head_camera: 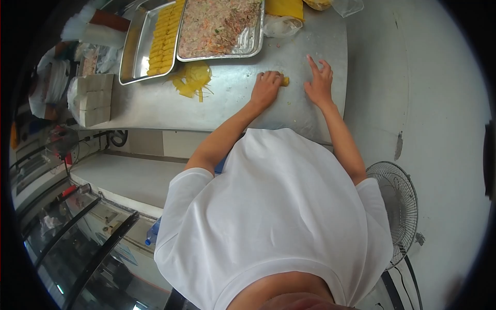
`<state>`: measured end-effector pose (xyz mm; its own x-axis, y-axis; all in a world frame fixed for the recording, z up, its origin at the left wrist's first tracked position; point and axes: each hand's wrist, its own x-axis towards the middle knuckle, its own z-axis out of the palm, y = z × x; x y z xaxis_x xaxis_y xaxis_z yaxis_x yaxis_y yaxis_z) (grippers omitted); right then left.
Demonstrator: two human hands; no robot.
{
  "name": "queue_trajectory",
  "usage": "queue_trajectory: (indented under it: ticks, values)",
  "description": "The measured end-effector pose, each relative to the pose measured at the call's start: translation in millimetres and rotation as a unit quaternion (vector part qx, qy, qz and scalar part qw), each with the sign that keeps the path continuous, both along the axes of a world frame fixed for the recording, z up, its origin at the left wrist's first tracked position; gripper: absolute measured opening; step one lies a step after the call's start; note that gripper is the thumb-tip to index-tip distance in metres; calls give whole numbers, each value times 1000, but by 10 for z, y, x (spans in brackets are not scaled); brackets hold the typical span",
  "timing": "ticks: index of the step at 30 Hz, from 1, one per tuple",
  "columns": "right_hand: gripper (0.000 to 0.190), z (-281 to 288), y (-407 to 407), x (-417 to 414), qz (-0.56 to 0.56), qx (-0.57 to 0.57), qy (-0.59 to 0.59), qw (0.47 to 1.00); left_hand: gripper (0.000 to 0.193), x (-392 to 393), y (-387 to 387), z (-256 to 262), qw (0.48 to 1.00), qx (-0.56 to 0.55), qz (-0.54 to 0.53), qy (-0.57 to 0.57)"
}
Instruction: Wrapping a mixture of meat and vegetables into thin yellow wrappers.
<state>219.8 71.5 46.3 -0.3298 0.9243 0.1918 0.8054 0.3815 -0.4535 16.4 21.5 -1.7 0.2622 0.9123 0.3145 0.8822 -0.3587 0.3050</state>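
My left hand (266, 88) is curled over a small yellow roll (286, 81) on the steel table. One end of the roll sticks out past the fingertips; the rest is hidden. To its right, my right hand (321, 83) holds nothing, with the index finger stretched out and the others partly bent. Ahead of my hands stands a metal tray of minced filling (213, 29) with orange bits, its near right corner scraped bare. Finished yellow rolls (164, 42) lie in a neat stack in a second metal tray (140, 58) further left. Yellow wrapper scraps (193, 79) rest before the trays.
Yellow wrapper sheets (285, 8) and a clear plastic bag (282, 27) lie at the back right. White paper packs (95, 100) stand at the table's left end. The steel table (228, 112) meets a pale wall on the right. A fan (397, 209) stands beside my right elbow.
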Motion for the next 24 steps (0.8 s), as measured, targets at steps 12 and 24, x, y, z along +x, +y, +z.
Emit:
queue_trajectory:
  ticks: [12,24]
  values:
    - [83,-169,-883,280,-134,-42,116,983,73,136,445,101,998,-23,51,37]
    - [74,-147,-951,361,-148,-65,193,968,29,80,577,150,468,-429,63,-770]
